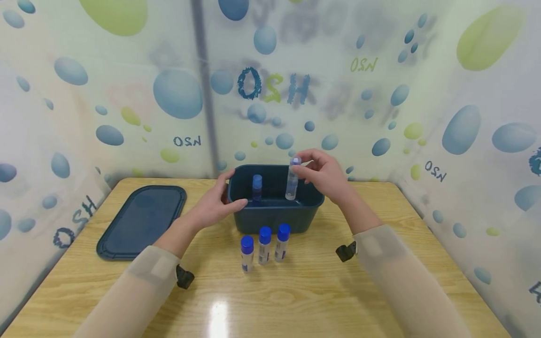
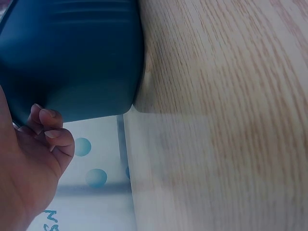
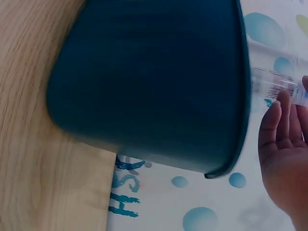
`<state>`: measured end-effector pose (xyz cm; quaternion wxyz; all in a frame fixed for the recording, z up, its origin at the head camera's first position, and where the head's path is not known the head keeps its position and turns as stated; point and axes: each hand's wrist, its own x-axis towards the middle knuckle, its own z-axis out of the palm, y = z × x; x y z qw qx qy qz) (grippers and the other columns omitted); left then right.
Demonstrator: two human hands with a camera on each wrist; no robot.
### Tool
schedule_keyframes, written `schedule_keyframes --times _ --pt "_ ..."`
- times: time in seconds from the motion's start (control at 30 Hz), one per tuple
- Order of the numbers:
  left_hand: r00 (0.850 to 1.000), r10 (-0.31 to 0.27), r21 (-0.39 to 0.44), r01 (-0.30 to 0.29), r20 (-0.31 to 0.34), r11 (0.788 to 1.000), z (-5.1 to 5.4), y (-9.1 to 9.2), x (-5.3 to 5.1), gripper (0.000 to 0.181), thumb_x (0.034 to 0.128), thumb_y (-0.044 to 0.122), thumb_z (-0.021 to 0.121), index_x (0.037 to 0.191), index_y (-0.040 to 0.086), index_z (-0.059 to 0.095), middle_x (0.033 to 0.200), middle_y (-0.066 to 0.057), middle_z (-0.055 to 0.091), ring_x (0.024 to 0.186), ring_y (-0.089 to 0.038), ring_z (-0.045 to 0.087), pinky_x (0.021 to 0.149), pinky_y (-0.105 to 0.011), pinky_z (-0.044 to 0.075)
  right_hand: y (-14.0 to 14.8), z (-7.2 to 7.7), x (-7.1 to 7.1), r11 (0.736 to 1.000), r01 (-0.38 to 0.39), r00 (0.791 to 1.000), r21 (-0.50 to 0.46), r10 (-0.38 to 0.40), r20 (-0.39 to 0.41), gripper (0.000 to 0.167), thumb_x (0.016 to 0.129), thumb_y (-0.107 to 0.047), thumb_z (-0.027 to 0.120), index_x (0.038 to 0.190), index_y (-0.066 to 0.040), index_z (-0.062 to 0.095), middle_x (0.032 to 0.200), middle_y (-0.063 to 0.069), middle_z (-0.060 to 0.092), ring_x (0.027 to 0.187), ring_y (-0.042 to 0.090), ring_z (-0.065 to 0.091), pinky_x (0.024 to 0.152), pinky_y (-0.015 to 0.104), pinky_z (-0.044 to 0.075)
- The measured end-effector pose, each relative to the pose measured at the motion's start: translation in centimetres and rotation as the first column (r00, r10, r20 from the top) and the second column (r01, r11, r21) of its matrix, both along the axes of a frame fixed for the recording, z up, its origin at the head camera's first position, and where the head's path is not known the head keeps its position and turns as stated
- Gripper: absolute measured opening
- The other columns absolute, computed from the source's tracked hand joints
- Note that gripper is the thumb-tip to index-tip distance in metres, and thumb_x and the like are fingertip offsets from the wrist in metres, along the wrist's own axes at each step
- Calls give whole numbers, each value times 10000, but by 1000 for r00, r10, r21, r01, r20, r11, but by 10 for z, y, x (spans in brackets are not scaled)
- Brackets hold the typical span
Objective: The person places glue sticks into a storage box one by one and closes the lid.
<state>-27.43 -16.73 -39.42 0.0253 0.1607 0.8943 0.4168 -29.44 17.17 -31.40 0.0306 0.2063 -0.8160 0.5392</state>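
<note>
"Head view first: what lay farthest left?"

"A dark tray [image 1: 141, 223], flat on the worktop [image 1: 321, 291]. Next came the left hand [image 1: 213, 204], its grip spread at the left end of the bin [image 1: 253, 218], thumb over the front rim, fingers loosely bent. I saw nothing clasped in it."

"How far along was the work?"

"Partway, I'd judge. One blue-capped bottle [image 1: 257, 190] stood inside the bin, toward the left. Three labelled bottles [image 1: 264, 246], also blue-capped, stood outside, in front of it, with neither hand on them. Farther right, a clear bottle [image 1: 291, 185] leaned slightly, its lower part within the bin; the right hand's [image 1: 322, 173] grip pinched its top between thumb and fingers. Whether its base touched bottom, I couldn't tell."

"Any brand?"

"None legible. The print on those three labels was too small, and in the right wrist view the clear bottle's lines blurred. Behind, large lettering [image 1: 274, 88] on the wall cloth [image 1: 139, 159] seemed to read H2O, reversed."
</note>
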Motion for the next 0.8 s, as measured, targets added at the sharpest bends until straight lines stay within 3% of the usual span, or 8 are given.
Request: schedule_keyframes --times 0.23,0.6,0.8 --pt "1000 1 -1 -1 -7 1000 -1 0 -1 1027 1030 513 742 1773 226 95 982 -111 566 914 -259 548 790 -387 480 -13 -11 -13 1000 -23 999 -1 23 27 360 1047 -263 767 1373 -131 696 1270 84 672 1028 382 695 932 615 596" --pt "1000 9 -12 -9 -1 1000 -1 0 -1 1023 1029 533 735 1773 231 101 1001 -116 575 943 -258 553 797 -382 480 -27 -21 -33 998 -34 999 43 32 41 363 1052 -274 760 1378 -129 699 1343 127 691 1078 433 729 968 675 581" --pt "1000 5 0 -5 -1 1000 -1 0 0 1020 1031 519 737 1772 222 103 1000 -113 580 943 -258 553 805 -383 479 -32 -23 -41 998 -27 998 50 24 66 347 1047 -292 766 1356 -144 705 1333 124 702 1053 382 746 964 651 592"
